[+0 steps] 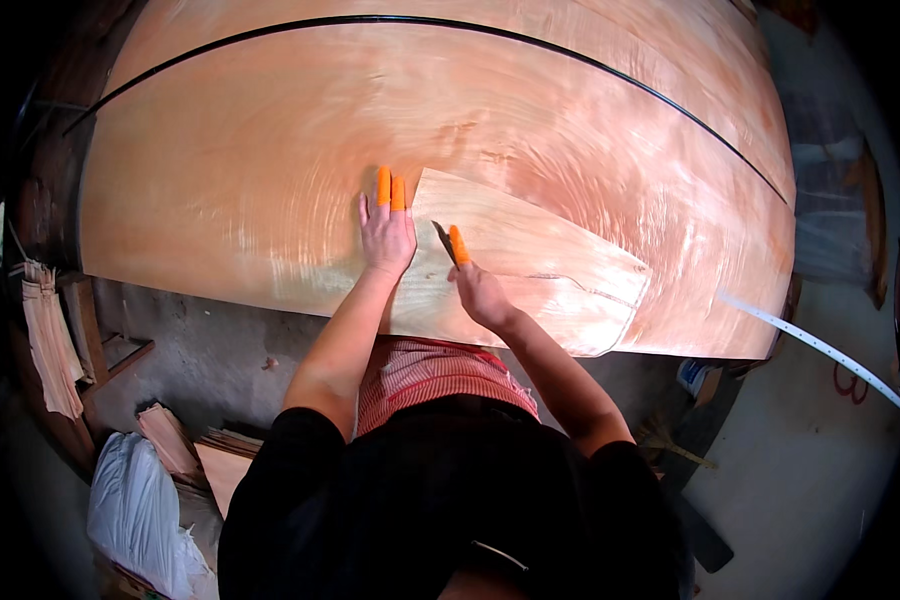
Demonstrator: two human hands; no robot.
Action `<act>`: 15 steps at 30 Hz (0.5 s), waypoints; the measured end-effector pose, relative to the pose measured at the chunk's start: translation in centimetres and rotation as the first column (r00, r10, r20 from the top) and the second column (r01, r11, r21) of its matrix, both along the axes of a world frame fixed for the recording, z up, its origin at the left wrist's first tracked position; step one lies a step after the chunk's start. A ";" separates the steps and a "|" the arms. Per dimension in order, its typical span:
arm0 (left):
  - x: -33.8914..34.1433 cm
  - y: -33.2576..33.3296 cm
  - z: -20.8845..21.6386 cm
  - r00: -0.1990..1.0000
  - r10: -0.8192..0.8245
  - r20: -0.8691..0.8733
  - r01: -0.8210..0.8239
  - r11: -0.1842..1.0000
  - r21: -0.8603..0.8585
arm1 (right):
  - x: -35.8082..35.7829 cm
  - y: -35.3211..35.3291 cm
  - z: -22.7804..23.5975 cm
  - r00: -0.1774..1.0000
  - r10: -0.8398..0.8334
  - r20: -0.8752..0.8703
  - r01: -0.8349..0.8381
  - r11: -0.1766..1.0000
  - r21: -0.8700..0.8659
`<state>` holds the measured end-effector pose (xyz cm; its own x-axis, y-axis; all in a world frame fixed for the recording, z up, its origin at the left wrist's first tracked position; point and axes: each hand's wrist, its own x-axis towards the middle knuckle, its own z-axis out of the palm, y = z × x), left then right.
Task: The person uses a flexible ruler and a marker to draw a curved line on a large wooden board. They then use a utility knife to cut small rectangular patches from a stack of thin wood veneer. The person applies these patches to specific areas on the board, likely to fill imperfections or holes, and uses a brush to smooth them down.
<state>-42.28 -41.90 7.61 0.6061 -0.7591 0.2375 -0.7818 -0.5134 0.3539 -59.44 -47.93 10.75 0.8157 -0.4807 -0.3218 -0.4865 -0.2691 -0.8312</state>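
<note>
Left hand (388, 240) flat and open; right hand (482, 297) gripping a dark blade (442, 238) over a veneer piece (540, 250) at the large sheet's (210, 190) near edge; heavy pressure might split the veneer.

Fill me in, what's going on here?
A person leans over a large wood sheet with a smaller sheet lying on it. The left hand is laid flat by the smaller sheet's left edge. The right hand grips a dark knife over the smaller sheet; whether its tip touches is unclear.
</note>
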 end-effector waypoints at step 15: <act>0.4 -0.6 0.0 0.992 -0.126 0.009 0.126 0.992 0.003 | -2.1 1.4 -2.7 0.849 0.234 -0.474 -0.402 0.868 -0.291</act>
<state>-41.87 -42.46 7.64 0.5032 -0.8300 0.2405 -0.8435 -0.4113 0.3455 -61.51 -46.58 8.01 0.7751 -0.3670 -0.5143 -0.5901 -0.7112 -0.3819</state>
